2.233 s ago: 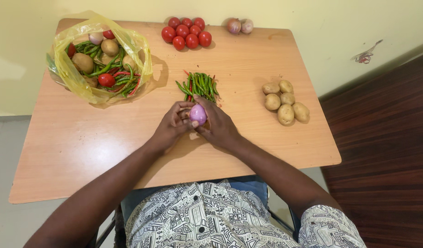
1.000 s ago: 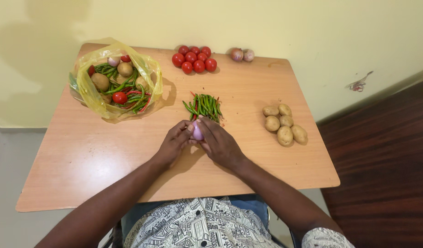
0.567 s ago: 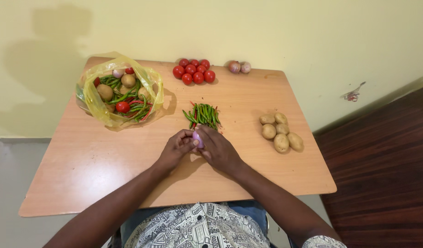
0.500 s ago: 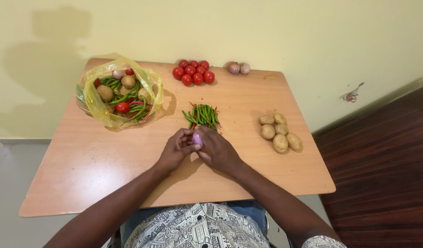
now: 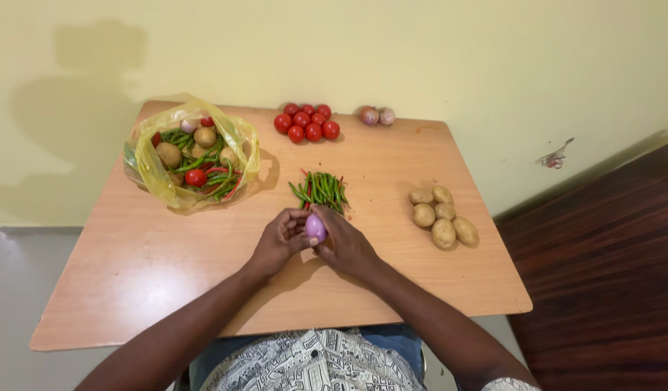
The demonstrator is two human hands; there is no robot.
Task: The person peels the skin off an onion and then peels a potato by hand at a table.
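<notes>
left hand (image 5: 278,240) + right hand (image 5: 345,244) — gripping purple onion (image 5: 315,227) | wooden table (image 5: 167,253) — yellow wall (image 5: 421,51), apparently tiled floor (image 5: 15,304)

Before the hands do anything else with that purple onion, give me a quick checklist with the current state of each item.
1. Onion held: ok, both the left hand and the right hand grip it above the table.
2. Onion skin fully off: cannot tell, only its smooth purple top shows.
3. Chilli pile clear of the hands: ok, it lies just beyond them, apart.
4. Two onions at the far edge: ok, resting beside the tomatoes.
5. Potatoes grouped at right: ok, away from the edge.
6. Yellow bag stable: ok, open, contents inside.
</notes>
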